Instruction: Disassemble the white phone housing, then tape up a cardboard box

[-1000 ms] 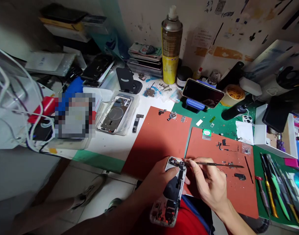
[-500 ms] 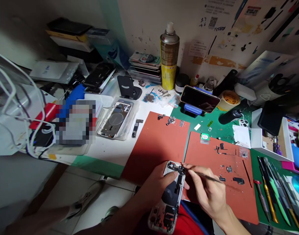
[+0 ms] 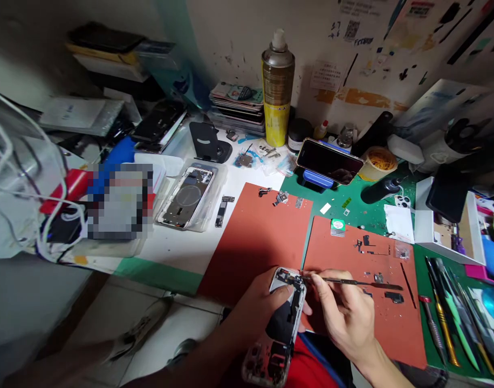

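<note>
Head view — I look from the wearer's head, forward and steeply down over the cluttered bench (image 3: pixel 190 245) toward the wall (image 3: pixel 239 32), hands close at the lower edge — a single camera, nothing shared.

No legible text or labels

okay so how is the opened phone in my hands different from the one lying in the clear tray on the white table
The held phone is gripped by the left hand at the bench edge, with the right hand putting tweezers to its top end; the tray phone lies flat, untouched. The tray phone shows a round ring inside; the held phone shows dark parts. Both are open, screenless.
</note>
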Demonstrator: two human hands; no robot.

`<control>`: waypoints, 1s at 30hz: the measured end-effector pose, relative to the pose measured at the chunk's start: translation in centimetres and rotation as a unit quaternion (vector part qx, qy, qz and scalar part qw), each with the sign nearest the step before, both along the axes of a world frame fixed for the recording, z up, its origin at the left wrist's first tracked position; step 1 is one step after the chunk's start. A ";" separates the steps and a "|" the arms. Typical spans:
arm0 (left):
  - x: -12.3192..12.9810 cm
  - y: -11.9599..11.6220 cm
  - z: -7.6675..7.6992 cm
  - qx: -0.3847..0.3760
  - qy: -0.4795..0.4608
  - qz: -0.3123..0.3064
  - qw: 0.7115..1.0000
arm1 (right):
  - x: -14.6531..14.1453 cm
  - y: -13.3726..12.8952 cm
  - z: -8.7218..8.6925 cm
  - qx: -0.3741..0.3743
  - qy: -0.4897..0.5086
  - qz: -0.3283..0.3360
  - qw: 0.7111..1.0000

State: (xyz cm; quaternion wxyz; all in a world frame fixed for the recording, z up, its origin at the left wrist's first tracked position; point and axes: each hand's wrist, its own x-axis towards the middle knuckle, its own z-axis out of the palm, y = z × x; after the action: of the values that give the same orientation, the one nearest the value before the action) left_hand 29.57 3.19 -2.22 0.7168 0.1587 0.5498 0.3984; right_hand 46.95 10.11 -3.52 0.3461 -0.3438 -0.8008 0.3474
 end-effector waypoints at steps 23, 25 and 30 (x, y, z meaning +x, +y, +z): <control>-0.2 -0.3 -0.3 0.036 -0.046 0.020 0.998 | -0.1 -0.3 -0.6 0.061 0.031 0.008 0.998; -0.1 -0.2 -0.2 0.037 -0.041 0.024 0.998 | -0.1 -0.3 -0.6 0.073 0.024 0.008 0.997; 0.1 -0.2 0.2 0.042 -0.036 0.039 0.998 | -0.1 -0.3 -0.9 0.101 0.024 0.008 0.995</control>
State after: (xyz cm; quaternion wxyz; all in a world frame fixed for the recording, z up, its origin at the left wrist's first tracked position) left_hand 29.66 2.99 -2.02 0.7127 0.1529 0.5120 0.4545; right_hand 46.83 9.78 -4.45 0.3948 -0.2923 -0.8261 0.2760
